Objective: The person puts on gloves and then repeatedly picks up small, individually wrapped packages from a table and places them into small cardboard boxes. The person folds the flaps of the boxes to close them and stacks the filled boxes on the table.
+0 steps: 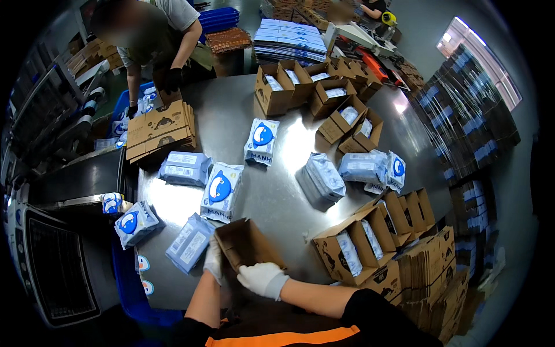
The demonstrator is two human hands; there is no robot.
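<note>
Both gloved hands are on the open cardboard box (247, 244) at the near edge of the steel counter (231, 110); left hand (213, 260) has its fingers closed on the box's left wall, right hand (261, 279) has its fingers curled over the near rim; to square it well, I judge, hold both walls firm and keep the flaps clear; just left of the box lies a blue pack (191, 242), just beyond it a whale-printed pack (222, 191); about 9 loose packs show on the counter; to the box's right, 2 filled boxes (352, 246); beyond it, roughly 6 more; 1 flat stack (161, 130) by a co-worker.
</note>
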